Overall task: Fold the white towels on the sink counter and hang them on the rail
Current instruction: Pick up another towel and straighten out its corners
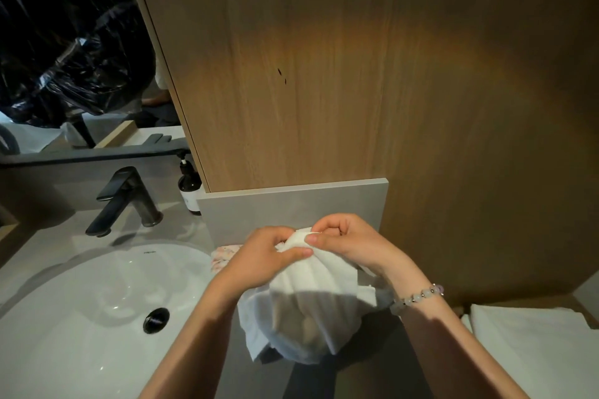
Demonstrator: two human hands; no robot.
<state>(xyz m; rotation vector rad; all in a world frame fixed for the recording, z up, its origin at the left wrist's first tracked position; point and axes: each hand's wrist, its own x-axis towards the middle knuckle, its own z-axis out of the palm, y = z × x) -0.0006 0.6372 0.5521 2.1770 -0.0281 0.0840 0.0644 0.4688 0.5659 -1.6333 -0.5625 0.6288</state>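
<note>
White towel [311, 304] hangs pinched by both hands.

Dim, warm glow, wide-angle warp

I hold a white towel [311, 311] by its gathered top edge, pinched between my left hand [269, 256] and right hand [350, 243], over the grey sink counter [181, 220]. It hangs in soft pleats, crumpled and unfolded, with its lower corners loose. A second white towel [531, 343] lies smooth and flat, well apart to my right.
</note>
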